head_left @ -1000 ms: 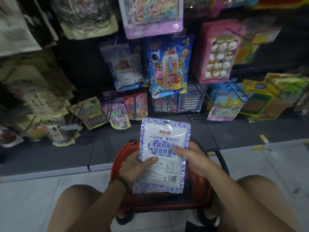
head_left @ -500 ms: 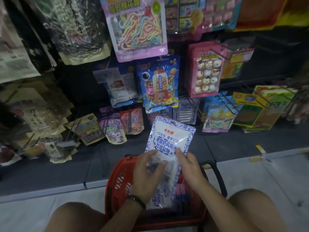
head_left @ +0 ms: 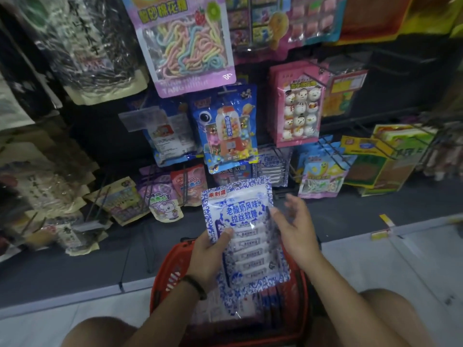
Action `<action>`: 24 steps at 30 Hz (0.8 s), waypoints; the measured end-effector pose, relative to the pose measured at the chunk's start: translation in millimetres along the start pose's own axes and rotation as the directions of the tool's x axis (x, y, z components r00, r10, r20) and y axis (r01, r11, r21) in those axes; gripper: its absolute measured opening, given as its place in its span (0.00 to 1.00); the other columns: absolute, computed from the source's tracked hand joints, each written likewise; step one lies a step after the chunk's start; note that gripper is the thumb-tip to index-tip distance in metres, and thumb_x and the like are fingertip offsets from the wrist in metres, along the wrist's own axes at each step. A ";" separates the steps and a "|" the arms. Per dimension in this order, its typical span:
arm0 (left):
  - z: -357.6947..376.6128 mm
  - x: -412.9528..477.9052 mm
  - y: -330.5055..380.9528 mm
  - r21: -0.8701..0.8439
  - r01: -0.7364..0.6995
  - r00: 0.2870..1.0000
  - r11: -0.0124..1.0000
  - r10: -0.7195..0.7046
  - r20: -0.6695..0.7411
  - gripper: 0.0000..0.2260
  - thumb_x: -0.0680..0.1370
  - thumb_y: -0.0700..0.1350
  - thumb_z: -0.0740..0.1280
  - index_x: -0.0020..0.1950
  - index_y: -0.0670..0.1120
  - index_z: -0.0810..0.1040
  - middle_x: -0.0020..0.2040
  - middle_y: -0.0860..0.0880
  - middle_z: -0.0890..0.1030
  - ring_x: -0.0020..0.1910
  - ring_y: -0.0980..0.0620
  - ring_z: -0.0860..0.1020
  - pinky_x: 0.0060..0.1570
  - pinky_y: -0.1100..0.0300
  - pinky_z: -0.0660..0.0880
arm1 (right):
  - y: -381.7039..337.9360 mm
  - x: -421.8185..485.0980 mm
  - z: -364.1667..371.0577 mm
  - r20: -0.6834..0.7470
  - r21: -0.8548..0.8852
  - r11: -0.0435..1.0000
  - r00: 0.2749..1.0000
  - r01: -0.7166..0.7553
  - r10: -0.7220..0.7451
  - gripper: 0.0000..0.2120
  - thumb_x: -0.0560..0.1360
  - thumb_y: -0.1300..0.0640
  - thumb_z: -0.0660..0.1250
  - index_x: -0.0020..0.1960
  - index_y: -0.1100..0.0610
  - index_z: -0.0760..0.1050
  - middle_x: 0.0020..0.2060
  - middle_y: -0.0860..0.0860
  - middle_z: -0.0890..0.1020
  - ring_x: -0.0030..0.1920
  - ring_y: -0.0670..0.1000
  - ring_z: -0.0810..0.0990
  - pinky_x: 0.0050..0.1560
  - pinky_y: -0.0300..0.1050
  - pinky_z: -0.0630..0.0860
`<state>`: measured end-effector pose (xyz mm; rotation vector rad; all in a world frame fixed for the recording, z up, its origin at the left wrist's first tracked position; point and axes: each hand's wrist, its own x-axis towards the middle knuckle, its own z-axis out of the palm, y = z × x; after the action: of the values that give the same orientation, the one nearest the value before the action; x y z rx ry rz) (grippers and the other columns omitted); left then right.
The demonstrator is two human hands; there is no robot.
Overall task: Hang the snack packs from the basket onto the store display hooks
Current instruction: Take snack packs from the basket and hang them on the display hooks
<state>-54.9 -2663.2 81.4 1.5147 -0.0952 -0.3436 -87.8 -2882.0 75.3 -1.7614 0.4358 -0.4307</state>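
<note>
My left grip [head_left: 208, 256] pinches the blue-and-white snack pack [head_left: 245, 221] at its left edge, thumb on the printed front. The pack is held upright over the red basket [head_left: 165, 276], its long axis and top edge pointing away from me toward the display hooks [head_left: 333, 152]. My right grip [head_left: 295, 229] is spread loose at the pack's right edge.
</note>
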 end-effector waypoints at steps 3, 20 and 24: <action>7.5 17.4 4.6 0.032 -0.069 0.994 0.997 0.066 0.086 0.18 0.85 0.45 0.70 0.74 0.48 0.77 0.68 0.49 0.85 0.68 0.48 0.83 0.66 0.50 0.80 | -15.1 33.6 -16.3 0.048 0.103 0.995 0.999 -0.016 0.012 0.19 0.82 0.51 0.71 0.72 0.51 0.74 0.54 0.47 0.81 0.52 0.43 0.80 0.55 0.39 0.75; 109.2 140.9 -38.3 0.269 -0.255 0.961 0.929 0.274 -0.038 0.19 0.79 0.33 0.75 0.57 0.59 0.89 0.55 0.54 0.87 0.55 0.48 0.87 0.59 0.47 0.84 | 49.3 127.6 -69.2 -0.110 0.332 0.943 0.993 0.003 0.035 0.08 0.87 0.62 0.62 0.59 0.66 0.76 0.47 0.56 0.84 0.40 0.54 0.84 0.42 0.46 0.85; 126.0 164.4 -59.8 0.135 -0.097 0.995 0.986 0.097 0.002 0.09 0.76 0.46 0.79 0.56 0.53 0.90 0.57 0.51 0.89 0.59 0.46 0.87 0.61 0.47 0.83 | 79.7 138.5 -69.0 -0.113 0.320 0.943 0.984 -0.091 0.134 0.06 0.87 0.60 0.62 0.57 0.62 0.76 0.49 0.59 0.82 0.43 0.55 0.84 0.49 0.50 0.84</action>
<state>56.9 -2831.2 5.6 1.6387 -0.1910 -0.2594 -8.5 -3027.2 20.9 -1.3964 0.5300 -0.5089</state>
